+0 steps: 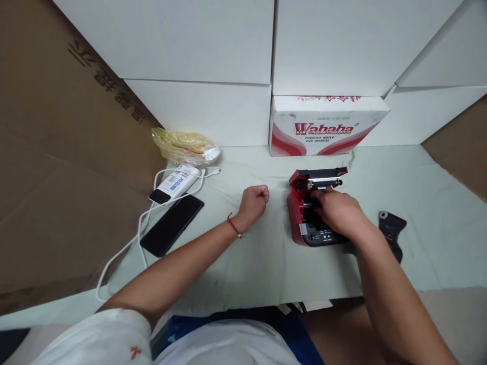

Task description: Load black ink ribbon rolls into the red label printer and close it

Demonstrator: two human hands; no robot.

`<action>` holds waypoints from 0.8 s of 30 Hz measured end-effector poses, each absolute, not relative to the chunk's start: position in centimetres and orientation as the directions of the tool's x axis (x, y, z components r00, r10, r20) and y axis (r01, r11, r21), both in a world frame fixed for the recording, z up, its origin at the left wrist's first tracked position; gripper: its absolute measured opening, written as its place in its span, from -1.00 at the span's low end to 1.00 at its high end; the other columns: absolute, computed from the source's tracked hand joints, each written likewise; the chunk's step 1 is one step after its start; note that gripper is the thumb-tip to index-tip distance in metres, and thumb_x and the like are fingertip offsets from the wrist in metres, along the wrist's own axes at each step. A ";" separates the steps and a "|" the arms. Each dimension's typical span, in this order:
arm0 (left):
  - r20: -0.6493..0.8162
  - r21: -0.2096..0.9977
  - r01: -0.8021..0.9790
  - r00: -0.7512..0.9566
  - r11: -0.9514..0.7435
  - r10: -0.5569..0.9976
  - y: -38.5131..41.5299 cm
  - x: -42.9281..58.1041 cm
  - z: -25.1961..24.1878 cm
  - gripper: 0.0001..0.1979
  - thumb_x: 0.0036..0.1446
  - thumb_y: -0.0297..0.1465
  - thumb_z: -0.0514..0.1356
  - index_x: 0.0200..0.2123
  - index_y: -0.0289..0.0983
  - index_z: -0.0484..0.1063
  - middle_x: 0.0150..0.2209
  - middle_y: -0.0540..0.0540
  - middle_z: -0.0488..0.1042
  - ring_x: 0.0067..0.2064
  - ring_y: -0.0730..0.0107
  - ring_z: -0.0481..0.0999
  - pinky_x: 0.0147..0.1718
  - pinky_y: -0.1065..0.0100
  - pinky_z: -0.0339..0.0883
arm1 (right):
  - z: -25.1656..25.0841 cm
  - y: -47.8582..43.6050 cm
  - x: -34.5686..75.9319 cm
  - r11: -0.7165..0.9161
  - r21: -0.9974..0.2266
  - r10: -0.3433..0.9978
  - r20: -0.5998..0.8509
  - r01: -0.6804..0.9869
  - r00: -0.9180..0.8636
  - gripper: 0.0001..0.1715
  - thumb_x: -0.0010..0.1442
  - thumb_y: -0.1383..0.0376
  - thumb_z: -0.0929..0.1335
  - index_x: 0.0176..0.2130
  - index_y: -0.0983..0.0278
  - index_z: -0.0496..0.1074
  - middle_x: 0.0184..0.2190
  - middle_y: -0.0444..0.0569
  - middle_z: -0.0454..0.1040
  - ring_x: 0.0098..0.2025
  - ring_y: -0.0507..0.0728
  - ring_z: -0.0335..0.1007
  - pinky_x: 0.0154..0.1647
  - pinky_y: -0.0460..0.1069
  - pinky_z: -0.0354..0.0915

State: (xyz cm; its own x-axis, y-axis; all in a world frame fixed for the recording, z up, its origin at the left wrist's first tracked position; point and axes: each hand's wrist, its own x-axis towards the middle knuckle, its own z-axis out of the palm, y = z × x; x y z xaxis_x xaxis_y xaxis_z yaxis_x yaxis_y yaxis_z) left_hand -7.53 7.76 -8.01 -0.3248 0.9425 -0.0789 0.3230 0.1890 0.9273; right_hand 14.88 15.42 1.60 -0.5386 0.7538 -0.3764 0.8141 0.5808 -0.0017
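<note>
A red and black machine that looks like a small label printer (297, 218) stands on the cloth with its lid tipped up. My right hand (340, 210) reaches into its open top, fingers bent beside a black roller (311, 203). The fingertips are partly hidden inside, so what they grip does not show. To the left of the machine, my left hand (254, 205) rests on the cloth as a loose fist, apart from everything else. A dark ribbon-like strip with a small roll end (391, 228) lies right of the machine, partly behind my right forearm.
A Wahaha water carton (327, 129) stands behind the machine against white panels. At left lie a black phone (173, 224), a white power bank (178, 182) with a white cable (120, 258), and a yellowish plastic bag (184, 146). Brown cardboard (76, 152) walls the left side.
</note>
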 end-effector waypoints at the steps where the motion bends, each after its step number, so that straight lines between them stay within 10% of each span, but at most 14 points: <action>1: -0.064 0.912 0.363 -0.332 0.190 0.941 8.4 -8.0 -8.0 -0.86 -0.20 -0.56 -0.01 -0.65 -0.23 0.20 -0.64 0.08 0.18 -0.50 0.47 0.19 -0.42 0.41 0.10 | 2.1 15.2 16.0 0.602 -0.076 0.738 -0.327 0.795 -0.590 -0.47 0.29 0.32 0.31 0.23 0.19 0.47 0.12 0.18 0.56 -0.04 0.30 0.57 -0.12 0.10 0.38; 7: -0.050 0.642 0.725 -0.285 0.249 0.957 11.2 -9.4 -9.0 -0.82 -0.09 -0.59 0.04 -0.60 -0.24 0.30 -0.59 0.02 0.32 -0.46 0.39 0.26 -0.40 0.35 0.05 | 7.4 15.0 27.2 0.392 -0.469 0.819 -0.213 0.791 -0.533 -0.40 0.34 -0.15 0.31 0.18 0.11 0.42 -0.31 -0.05 0.58 -0.37 0.16 0.45 -0.39 0.03 0.32; 13: -0.048 0.200 0.972 -0.112 0.120 0.993 10.8 -8.3 -10.2 -0.72 0.11 -0.57 0.06 -0.36 -0.26 0.57 -0.31 -0.22 0.62 -0.28 0.16 0.51 -0.36 0.27 0.10 | 4.3 18.6 34.1 0.303 -0.375 0.753 -0.470 0.876 -0.461 -0.42 0.22 -0.13 0.35 0.02 0.20 0.54 -0.08 0.10 0.65 -0.12 0.31 0.56 -0.10 0.16 0.45; 24: -0.052 0.132 0.988 -0.079 0.085 0.996 10.7 -8.4 -10.3 -0.71 0.14 -0.57 0.06 -0.30 -0.28 0.59 -0.26 -0.23 0.65 -0.22 0.12 0.57 -0.35 0.24 0.08 | -2.8 21.8 38.2 0.155 -0.060 0.970 -0.179 0.986 -0.163 -0.60 0.20 0.16 0.37 -0.05 0.23 0.65 -0.12 0.17 0.66 -0.16 0.36 0.57 -0.17 0.15 0.34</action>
